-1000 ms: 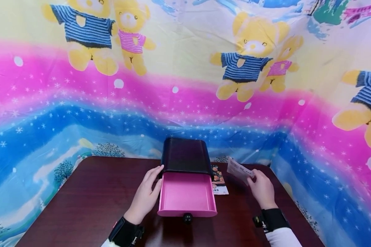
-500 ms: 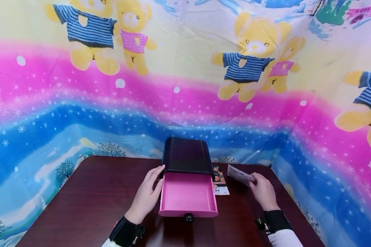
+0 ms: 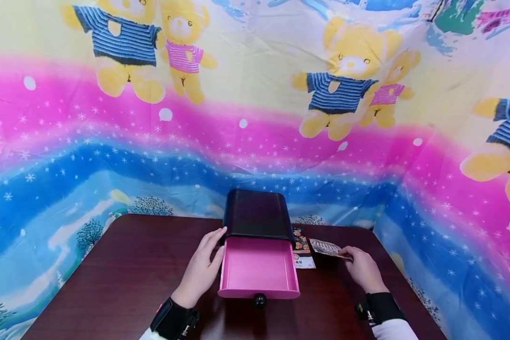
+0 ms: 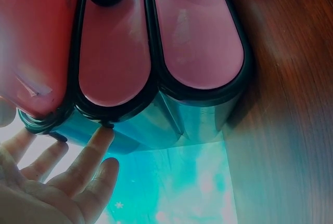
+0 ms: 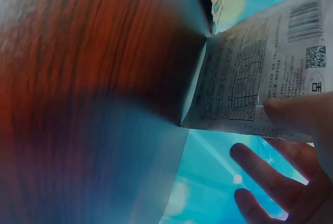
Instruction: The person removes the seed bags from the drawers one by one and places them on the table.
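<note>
A round black knob sits on the front of the pink drawer, which sticks out. The left hand touches the black box with loose, spread fingers, holding nothing. The right hand pinches a paper packet over the table. A flowery packet lies beside the box. Behind hangs a cloth with yellow bears.

Just behind the left hand and the right hand, wide black wristbands carry small dark boxes on the sides facing each other, with white sleeves farther back.
</note>
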Tool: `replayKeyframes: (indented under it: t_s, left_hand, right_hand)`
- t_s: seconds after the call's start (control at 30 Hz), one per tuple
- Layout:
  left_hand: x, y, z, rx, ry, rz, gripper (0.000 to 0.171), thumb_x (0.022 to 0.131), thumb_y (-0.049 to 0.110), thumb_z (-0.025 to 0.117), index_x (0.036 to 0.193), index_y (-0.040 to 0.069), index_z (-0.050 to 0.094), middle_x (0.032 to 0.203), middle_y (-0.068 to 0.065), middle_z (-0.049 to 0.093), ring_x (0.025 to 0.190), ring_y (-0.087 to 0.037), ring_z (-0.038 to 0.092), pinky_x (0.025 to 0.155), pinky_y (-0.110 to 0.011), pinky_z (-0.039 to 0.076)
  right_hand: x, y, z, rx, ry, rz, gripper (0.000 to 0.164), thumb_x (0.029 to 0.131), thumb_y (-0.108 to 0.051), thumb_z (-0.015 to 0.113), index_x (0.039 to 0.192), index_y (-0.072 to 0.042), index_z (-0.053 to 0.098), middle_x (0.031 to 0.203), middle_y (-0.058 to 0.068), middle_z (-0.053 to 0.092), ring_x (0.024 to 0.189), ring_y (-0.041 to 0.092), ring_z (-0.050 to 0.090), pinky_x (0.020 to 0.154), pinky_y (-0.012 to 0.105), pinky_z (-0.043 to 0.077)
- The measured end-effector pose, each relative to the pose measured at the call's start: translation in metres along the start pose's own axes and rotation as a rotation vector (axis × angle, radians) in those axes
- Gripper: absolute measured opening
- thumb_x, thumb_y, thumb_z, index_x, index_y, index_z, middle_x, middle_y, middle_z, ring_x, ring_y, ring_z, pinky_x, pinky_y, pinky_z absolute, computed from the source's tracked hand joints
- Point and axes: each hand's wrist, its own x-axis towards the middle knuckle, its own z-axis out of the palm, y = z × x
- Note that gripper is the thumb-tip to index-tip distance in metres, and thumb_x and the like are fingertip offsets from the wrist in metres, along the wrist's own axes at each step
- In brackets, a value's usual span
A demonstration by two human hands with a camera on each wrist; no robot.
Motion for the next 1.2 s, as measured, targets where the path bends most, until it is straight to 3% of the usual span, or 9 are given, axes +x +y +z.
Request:
replayKeyframes:
  t_s: [0.27, 0.57, 0.73, 0.9, 1.2]
  left_hand:
    - [0.000, 0.001, -0.001, 0.003, 0.001, -0.001, 0.047, 0.107, 0.020, 0.055, 0.153, 0.024, 0.048, 0.152, -0.008, 0.049, 0.136, -0.027, 0.053, 0.102, -0.049, 0.051]
    - [0.000, 0.000, -0.001, -0.001, 0.000, 0.003, 0.047, 0.107, 0.020, 0.055, 0.153, 0.023, 0.048, 0.152, -0.008, 0.049, 0.135, -0.027, 0.054, 0.101, -0.049, 0.051]
    - [0.000, 0.000, -0.001, -0.003, -0.001, 0.004, 0.048, 0.106, 0.019, 0.056, 0.153, 0.024, 0.048, 0.152, -0.011, 0.049, 0.135, -0.027, 0.053, 0.102, -0.049, 0.051]
    - [0.000, 0.000, -0.001, -0.002, 0.001, 0.005, 0.048, 0.106, 0.019, 0.056, 0.153, 0.024, 0.048, 0.151, -0.013, 0.049, 0.136, -0.028, 0.053, 0.102, -0.049, 0.050]
    - [0.000, 0.000, -0.001, 0.004, 0.006, 0.004, 0.048, 0.106, 0.019, 0.056, 0.153, 0.023, 0.049, 0.151, -0.011, 0.050, 0.135, -0.028, 0.053, 0.102, -0.049, 0.051]
  right_hand:
    - [-0.001, 0.003, -0.002, -0.049, -0.087, 0.040, 0.026, 0.083, 0.010, 0.070, 0.102, -0.007, 0.075, 0.107, 0.018, 0.073, 0.097, 0.037, 0.067, 0.084, 0.056, 0.053]
    - [-0.006, 0.011, 0.001, -0.190, -0.122, -0.020, 0.029, 0.078, 0.010, 0.074, 0.102, -0.007, 0.077, 0.116, 0.019, 0.069, 0.111, 0.044, 0.062, 0.087, 0.066, 0.044]
    - [-0.007, 0.013, 0.004, -0.241, -0.177, 0.002, 0.030, 0.081, 0.002, 0.077, 0.109, -0.006, 0.077, 0.118, 0.020, 0.062, 0.109, 0.045, 0.055, 0.083, 0.063, 0.043]
    - [-0.007, 0.012, 0.005, -0.253, -0.255, 0.058, 0.036, 0.084, 0.002, 0.072, 0.119, -0.005, 0.075, 0.112, 0.015, 0.058, 0.100, 0.037, 0.050, 0.080, 0.057, 0.041]
    - [-0.007, 0.012, 0.008, -0.245, -0.363, 0.098, 0.039, 0.090, 0.008, 0.060, 0.127, -0.003, 0.071, 0.112, 0.013, 0.061, 0.105, 0.037, 0.054, 0.085, 0.061, 0.042]
